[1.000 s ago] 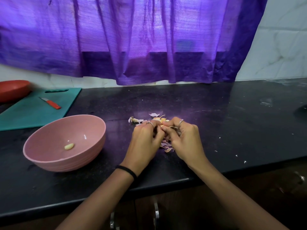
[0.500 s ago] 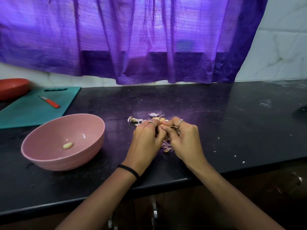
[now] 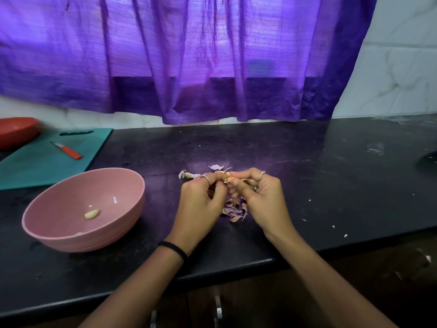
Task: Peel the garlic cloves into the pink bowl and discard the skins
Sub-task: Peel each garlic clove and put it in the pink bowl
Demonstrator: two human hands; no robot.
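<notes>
My left hand (image 3: 201,204) and my right hand (image 3: 262,200) meet fingertip to fingertip above the black counter (image 3: 307,185). Between them they pinch a garlic clove (image 3: 227,180) with papery skin hanging off it; most of the clove is hidden by the fingers. A small heap of purple-brown skins (image 3: 234,210) lies on the counter just under the hands. More garlic bits and skins (image 3: 189,174) lie beyond the left hand. The pink bowl (image 3: 59,233) stands to the left and holds one peeled clove (image 3: 91,214).
A teal cutting board (image 3: 35,166) with a small red-handled knife (image 3: 67,150) lies at the back left, beside a red bowl (image 3: 16,131). A purple curtain (image 3: 189,55) hangs behind the counter. White flecks (image 3: 333,226) dot the counter at the right.
My hands have stayed together at the same spot, the fingers working slightly on the clove. The view has shifted a little; the bowl and skins lie as before.
</notes>
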